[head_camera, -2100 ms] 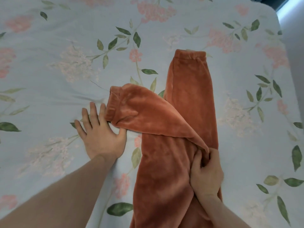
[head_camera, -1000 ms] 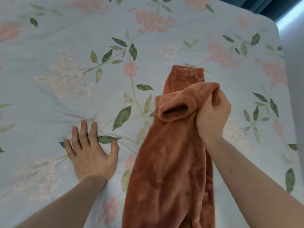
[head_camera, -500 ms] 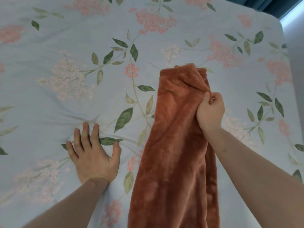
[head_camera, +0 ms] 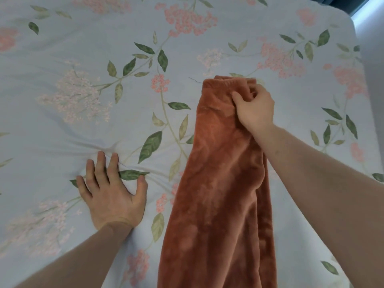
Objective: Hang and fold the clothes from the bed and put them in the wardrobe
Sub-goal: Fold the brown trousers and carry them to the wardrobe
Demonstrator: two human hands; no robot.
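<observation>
- Rust-orange fleece trousers [head_camera: 218, 183] lie lengthwise on the bed, the two legs stacked one on the other; the near end runs out of view at the bottom edge and the cuffs lie at the far end.
- Left of the trousers, well apart from them, the left hand [head_camera: 112, 194] rests flat on the sheet [head_camera: 62, 125], fingers straight and spread, holding nothing; the cloth puckers into creases around the fingertips.
- On the far end of the trousers, the right hand [head_camera: 254, 110] grips the fleece just short of the cuffs, fingers and thumb curled into a bunched fold; its forearm crosses the right edge of the trousers.
- The sheet is pale blue-grey, printed with pink flower clusters, green leaves and thin stems, and covers the bed on every side of the trousers.
- Beyond the trousers, to the far right, the rounded corner of the bed [head_camera: 351, 28] shows; past it are a dark strip and a bright band of light, too little to tell what they are.
</observation>
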